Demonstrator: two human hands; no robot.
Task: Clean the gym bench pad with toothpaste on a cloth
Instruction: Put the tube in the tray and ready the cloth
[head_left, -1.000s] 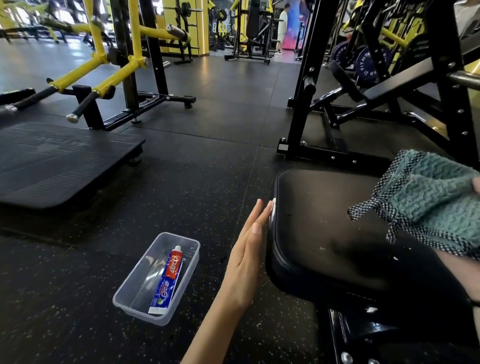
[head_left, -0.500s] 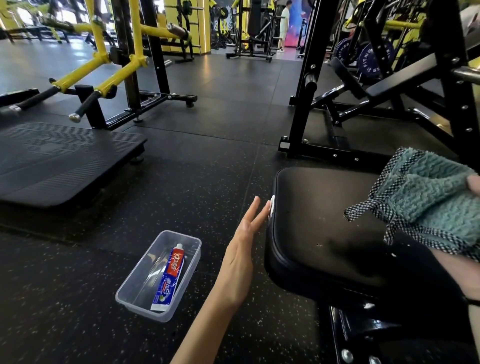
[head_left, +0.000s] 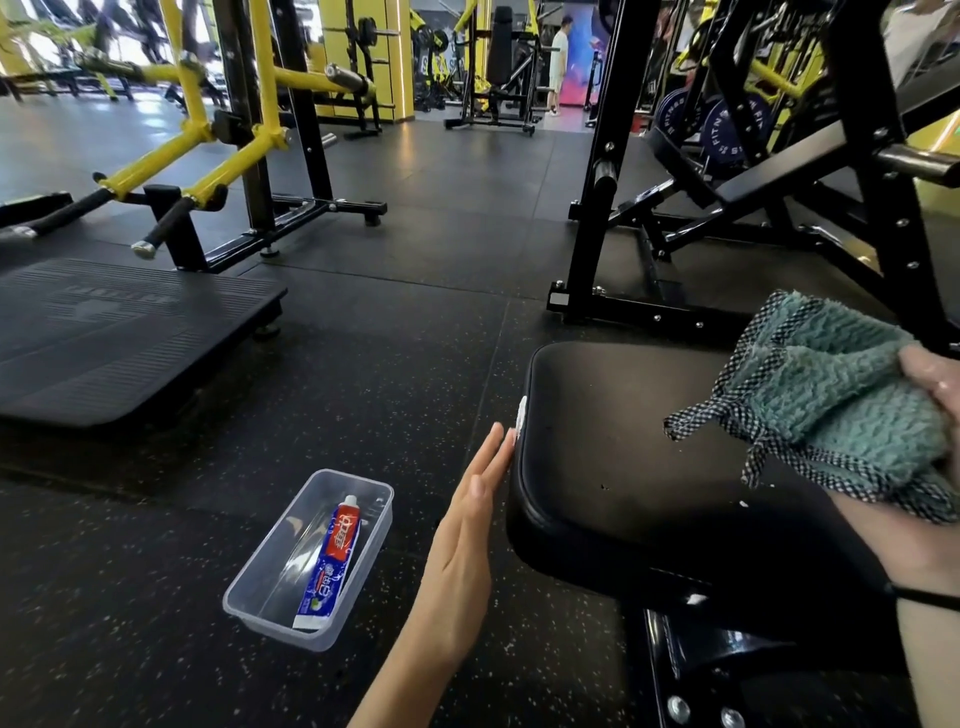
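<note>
A black bench pad (head_left: 623, 457) fills the lower right of the view. A white smear of toothpaste (head_left: 521, 411) sits on its left edge. My left hand (head_left: 467, 535) is flat and empty, fingers straight, with the fingertips touching the pad's left side just below the smear. My right hand (head_left: 935, 384) holds a teal cloth (head_left: 841, 405) with a checked border above the pad's right part. A red, white and blue toothpaste tube (head_left: 332, 561) lies in a clear plastic box (head_left: 260, 608) on the floor, left of my left hand.
Dark rubber flooring (head_left: 363, 374) surrounds the bench. A black ribbed platform (head_left: 119, 332) lies at left, with a yellow and black machine (head_left: 234, 156) behind it. A black rack frame (head_left: 597, 208) stands just behind the pad. A person (head_left: 558, 62) stands far back.
My left hand's fingertips have slid slightly down the pad's left edge, away from the smear. The cloth stays held over the pad's right side.
</note>
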